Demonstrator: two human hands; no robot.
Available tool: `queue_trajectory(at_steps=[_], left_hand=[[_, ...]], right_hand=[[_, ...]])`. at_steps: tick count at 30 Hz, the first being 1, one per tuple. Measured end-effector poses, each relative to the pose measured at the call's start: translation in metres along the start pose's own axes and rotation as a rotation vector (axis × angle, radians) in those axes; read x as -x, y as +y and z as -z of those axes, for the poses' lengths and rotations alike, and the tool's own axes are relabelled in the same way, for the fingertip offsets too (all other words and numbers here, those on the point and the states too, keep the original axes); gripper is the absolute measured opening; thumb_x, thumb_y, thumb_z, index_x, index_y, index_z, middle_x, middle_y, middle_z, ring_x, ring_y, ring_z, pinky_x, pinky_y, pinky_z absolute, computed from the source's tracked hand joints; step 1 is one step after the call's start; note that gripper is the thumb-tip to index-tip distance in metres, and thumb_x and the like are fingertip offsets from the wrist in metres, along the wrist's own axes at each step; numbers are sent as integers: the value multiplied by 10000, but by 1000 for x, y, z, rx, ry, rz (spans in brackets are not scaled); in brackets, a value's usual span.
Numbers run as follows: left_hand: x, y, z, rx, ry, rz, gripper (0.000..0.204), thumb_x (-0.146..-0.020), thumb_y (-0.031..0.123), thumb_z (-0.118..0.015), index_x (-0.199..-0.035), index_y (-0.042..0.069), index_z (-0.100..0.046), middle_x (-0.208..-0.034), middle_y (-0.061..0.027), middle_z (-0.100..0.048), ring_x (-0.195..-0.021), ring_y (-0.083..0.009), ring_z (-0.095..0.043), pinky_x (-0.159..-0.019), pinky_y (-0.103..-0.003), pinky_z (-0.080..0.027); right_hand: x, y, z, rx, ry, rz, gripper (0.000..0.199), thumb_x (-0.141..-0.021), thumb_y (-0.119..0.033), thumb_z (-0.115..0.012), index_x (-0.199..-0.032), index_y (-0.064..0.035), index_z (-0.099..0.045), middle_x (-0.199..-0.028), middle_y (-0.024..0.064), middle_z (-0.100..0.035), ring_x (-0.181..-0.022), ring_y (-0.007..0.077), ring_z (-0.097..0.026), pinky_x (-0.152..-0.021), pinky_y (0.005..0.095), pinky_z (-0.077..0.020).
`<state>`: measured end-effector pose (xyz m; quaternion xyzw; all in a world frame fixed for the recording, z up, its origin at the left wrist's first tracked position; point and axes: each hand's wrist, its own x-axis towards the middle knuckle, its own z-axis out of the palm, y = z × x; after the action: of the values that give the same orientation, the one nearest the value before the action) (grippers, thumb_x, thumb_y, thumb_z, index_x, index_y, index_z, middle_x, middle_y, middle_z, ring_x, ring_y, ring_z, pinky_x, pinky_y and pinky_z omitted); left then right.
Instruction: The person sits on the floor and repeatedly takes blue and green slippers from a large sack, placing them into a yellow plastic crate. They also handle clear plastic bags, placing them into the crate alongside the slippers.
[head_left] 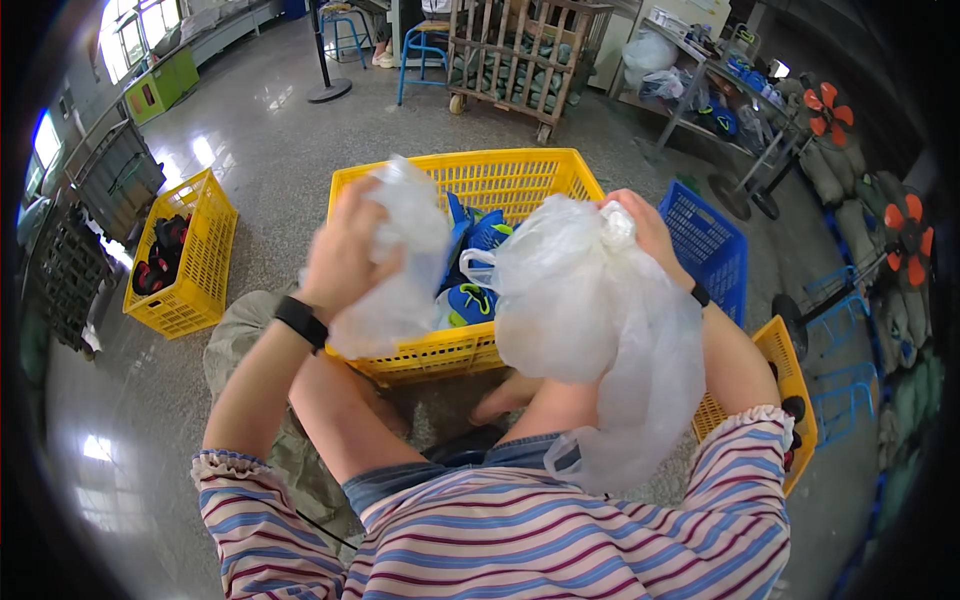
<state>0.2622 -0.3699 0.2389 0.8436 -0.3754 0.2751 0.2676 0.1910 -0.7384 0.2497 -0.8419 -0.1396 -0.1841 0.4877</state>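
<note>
While the right hand (645,232) grips the bunched neck of a puffy, translucent white plastic bag (600,320) hanging lengthwise below and left of it, the blurred, half-curled left hand (347,250) holds crumpled, translucent plastic film (412,220) just rightward.

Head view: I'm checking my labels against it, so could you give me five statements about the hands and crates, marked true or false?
1. The right hand has its grip on a crumpled translucent white plastic bag. True.
2. The left hand rests on the striped shirt. False: it is raised, beside blurred translucent white plastic.
3. Blue items with lime-green trim lie in the large yellow lattice crate in front of the person. True.
4. The blue lattice plastic crate stands left of that yellow crate. False: it stands to its right.
5. Two fans with orange blades stand at the right of the view. True.
</note>
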Motion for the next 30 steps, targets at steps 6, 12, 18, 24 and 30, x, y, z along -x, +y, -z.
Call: queue_trajectory(at_steps=[6, 12, 18, 24, 30], left_hand=[[-15, 60, -16, 270, -289, -65, 481, -648, 350, -727, -905, 11, -502, -1143, -175, -473, -937, -352, -551, -761, -392, -468], [-26, 71, -32, 336, -165, -121, 450, -710, 360, -699, -973, 26, -550, -968, -148, -548, -863, -338, -573, -723, -391, -465], [-36, 53, -35, 378, -242, 246, 305, -757, 293, -649, -863, 8, -621, -764, -187, -618, -734, -354, -600, -659, -415, -474], [-28, 4, -34, 255, -74, 289, 237, -790, 210, -613, -863, -15, -629, -745, -172, -633, -698, -288, -611, -641, -369, -471], [-14, -95, 22, 163, 292, 507, 276, -752, 19, -534, -1025, -8, -570, -1040, -218, -598, -981, -320, -581, -839, -361, -447]], right_hand=[[-6, -22, -50, -649, -197, -124, 311, -955, -294, -440, -1018, -15, -563, -952, 64, -610, -873, 114, -567, -785, 243, -445], [-9, -23, -66, -484, -356, 82, 429, -874, -349, -571, -1152, -29, -502, -1024, 41, -568, -979, 144, -524, -863, 278, -408], [-8, -36, -69, -18, -326, 256, 403, -703, -151, -699, -1057, -34, -546, -1094, 84, -520, -1012, 208, -515, -874, 315, -402], [-16, -1, -38, 163, 100, 242, 258, -680, -5, -564, -938, -5, -582, -839, 114, -583, -816, 241, -591, -751, 315, -455], [5, 47, 69, 483, 279, 9, 228, -686, -7, -521, -904, 21, -582, -855, 121, -607, -815, 234, -608, -736, 291, -457]])
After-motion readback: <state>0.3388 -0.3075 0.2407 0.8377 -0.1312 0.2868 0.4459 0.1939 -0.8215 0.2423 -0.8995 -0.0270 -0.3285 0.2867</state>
